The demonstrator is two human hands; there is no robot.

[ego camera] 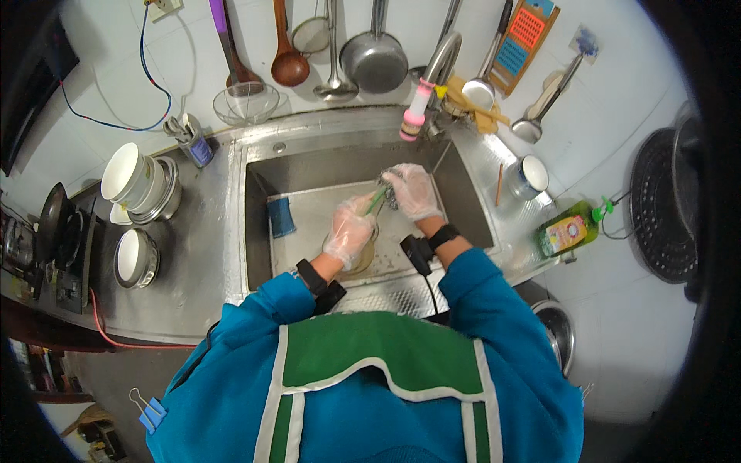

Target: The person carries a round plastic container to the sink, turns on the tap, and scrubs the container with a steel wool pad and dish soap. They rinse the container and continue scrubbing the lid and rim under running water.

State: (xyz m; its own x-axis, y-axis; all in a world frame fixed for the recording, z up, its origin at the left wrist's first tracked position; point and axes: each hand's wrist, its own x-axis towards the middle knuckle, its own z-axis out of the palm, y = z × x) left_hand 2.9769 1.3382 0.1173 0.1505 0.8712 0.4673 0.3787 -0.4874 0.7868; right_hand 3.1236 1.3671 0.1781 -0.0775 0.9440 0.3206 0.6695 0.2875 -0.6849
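Both hands wear clear plastic gloves and are over a stainless steel sink [312, 202]. My left hand [349, 229] grips a slim green item [377, 198], whose kind I cannot make out because the fingers cover much of it. Just to the right, my right hand [413, 191] is closed around a steel wool scourer [390, 198] and presses it to the green item's upper end. A blue sponge [281, 217] lies on the sink floor at the left wall. Below my left hand, a yellowish round shape [366, 260] is partly hidden.
A faucet with a pink nozzle [413, 118] reaches over the sink's back right. Stacked bowls [130, 173] and a smaller bowl [128, 261] stand on the left counter. At right are a mug [531, 175] and a green soap bottle [570, 230]. Utensils and a saucepan [375, 62] hang behind.
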